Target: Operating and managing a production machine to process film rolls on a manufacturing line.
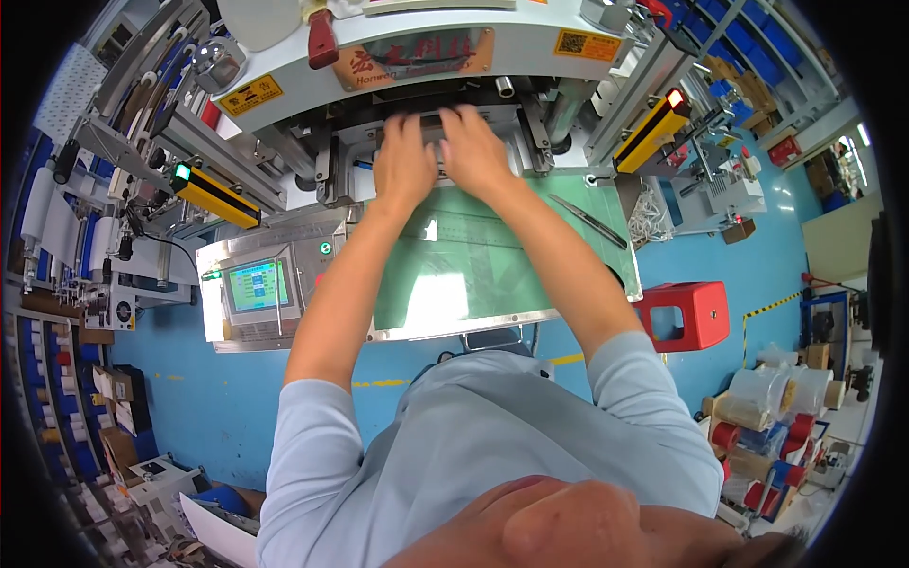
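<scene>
My left hand [407, 166] and my right hand [473, 156] reach side by side into the opening of a white press machine [526, 49]. Both sets of fingertips are over the pale metal bed [358, 151] of the press and smeared by motion. Whether they pinch anything I cannot tell. Below my wrists lies a green work mat [445, 270] with a clear ruler [473, 230] on it. Dark tweezers [589, 221] rest on the mat, to the right of my right forearm.
Yellow sensor bars [651, 131] flank the opening, the left bar [216, 197] with a green light. A control panel with a lit screen [256, 287] sits left of the mat. A red stool [684, 315] stands at right. A red-handled tool [323, 40] hangs above.
</scene>
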The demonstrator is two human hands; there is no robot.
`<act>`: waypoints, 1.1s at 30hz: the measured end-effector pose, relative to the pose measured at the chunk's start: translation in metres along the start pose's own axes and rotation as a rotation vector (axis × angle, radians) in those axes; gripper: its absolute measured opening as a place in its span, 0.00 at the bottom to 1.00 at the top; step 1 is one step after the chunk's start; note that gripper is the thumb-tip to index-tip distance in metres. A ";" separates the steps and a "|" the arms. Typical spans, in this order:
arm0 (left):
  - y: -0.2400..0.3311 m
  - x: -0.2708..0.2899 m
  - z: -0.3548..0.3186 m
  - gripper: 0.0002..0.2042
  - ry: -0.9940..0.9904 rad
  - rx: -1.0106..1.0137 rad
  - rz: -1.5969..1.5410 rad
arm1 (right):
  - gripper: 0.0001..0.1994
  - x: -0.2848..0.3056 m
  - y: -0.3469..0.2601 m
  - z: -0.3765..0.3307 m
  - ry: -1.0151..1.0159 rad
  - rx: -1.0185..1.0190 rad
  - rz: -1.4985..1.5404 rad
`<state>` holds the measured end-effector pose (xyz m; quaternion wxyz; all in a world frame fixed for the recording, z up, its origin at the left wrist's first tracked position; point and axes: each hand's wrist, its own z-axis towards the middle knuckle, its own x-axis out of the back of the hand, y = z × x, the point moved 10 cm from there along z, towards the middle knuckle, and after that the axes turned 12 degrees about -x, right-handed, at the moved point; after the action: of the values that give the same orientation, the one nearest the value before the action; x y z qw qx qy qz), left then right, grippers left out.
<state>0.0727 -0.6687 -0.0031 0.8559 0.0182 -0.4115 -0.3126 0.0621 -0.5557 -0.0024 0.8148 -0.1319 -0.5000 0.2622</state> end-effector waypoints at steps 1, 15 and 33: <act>-0.009 -0.019 0.009 0.21 -0.149 0.072 0.056 | 0.19 -0.014 -0.007 0.012 -0.070 0.036 -0.027; -0.009 -0.027 0.007 0.14 -0.311 0.066 0.236 | 0.14 -0.037 0.005 0.012 -0.278 -0.051 -0.126; 0.037 0.052 0.001 0.11 0.156 -0.168 0.180 | 0.13 -0.003 -0.013 -0.058 -0.216 -0.010 0.006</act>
<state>0.1153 -0.6677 0.0447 0.9084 -0.0663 -0.3163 -0.2654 0.1157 -0.5649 -0.0254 0.7546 -0.1083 -0.5859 0.2748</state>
